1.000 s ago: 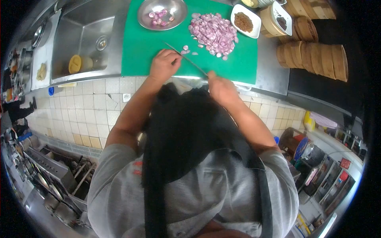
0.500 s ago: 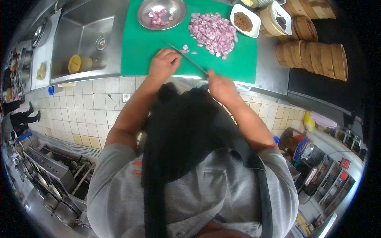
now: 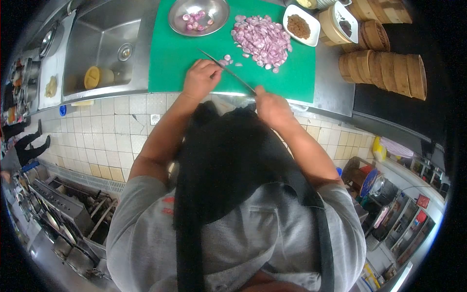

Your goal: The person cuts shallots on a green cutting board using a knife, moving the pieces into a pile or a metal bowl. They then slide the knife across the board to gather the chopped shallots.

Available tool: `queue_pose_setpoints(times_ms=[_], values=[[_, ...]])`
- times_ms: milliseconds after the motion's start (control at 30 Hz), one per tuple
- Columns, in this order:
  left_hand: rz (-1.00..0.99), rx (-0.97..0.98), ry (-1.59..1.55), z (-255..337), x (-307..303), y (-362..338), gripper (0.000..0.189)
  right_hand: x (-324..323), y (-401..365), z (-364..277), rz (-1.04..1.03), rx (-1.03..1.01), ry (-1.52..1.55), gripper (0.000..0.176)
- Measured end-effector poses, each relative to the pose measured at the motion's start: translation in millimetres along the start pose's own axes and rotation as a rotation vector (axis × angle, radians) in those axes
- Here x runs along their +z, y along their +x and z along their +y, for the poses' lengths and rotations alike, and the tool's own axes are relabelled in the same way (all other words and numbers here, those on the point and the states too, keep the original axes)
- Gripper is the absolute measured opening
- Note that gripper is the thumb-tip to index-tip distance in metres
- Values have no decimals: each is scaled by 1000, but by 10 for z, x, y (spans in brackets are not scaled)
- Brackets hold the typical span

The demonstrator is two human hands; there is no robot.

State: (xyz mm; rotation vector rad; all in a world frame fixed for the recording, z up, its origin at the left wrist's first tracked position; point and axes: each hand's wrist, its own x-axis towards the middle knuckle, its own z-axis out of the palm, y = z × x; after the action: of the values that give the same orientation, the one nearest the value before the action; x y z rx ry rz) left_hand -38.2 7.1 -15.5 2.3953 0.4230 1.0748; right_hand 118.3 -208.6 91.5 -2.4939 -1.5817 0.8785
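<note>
My right hand (image 3: pixel 273 108) is wrapped round the handle of a knife (image 3: pixel 233 74), whose blade slants up and left over the green cutting board (image 3: pixel 165 63). Fingers curled, my left hand (image 3: pixel 202 77) rests beside the blade at the board's near edge; what it holds, if anything, is hidden. A few loose shallot slices (image 3: pixel 226 60) lie just past the blade. Farther back is a large pile of sliced shallots (image 3: pixel 262 41). Left of the pile stands a metal bowl (image 3: pixel 194 30) with several shallot pieces in it.
A white dish (image 3: pixel 314 36) of brown food sits at the board's right back corner. Bamboo steamers (image 3: pixel 384 73) stand farther right. On the left, a sink (image 3: pixel 104 36) holds a yellow-lidded container (image 3: pixel 92 78). Another person (image 3: pixel 29 146) is at the far left.
The other person's legs at the far left have shifted. Both my hands and the knife look almost unmoved.
</note>
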Motion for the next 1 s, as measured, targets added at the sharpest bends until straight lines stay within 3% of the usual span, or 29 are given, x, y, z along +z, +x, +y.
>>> queue_pose_setpoints(times_ms=[133, 433, 567, 767, 867, 967, 1000], values=[[1, 0, 10, 3, -20, 1, 15, 140, 42, 81, 68, -47, -1, 16], [3, -36, 1, 22, -12, -8, 13, 134, 138, 92, -35, -2, 53, 19], [-19, -37, 17, 38, -26, 0, 12, 7, 90, 118, 51, 37, 80, 20], [58, -327, -206, 64, -193, -103, 12, -127, -87, 148, -35, 38, 82, 27], [121, -336, -126, 1, -434, 59, 11, -82, -118, 175, -132, 26, 75, 27], [53, -509, 35, -163, -658, 336, 14, 117, 3, 472, -6, -37, 88, 27], [52, -447, 40, -191, -729, 509, 14, 72, 33, 503, 22, 11, 85, 27]])
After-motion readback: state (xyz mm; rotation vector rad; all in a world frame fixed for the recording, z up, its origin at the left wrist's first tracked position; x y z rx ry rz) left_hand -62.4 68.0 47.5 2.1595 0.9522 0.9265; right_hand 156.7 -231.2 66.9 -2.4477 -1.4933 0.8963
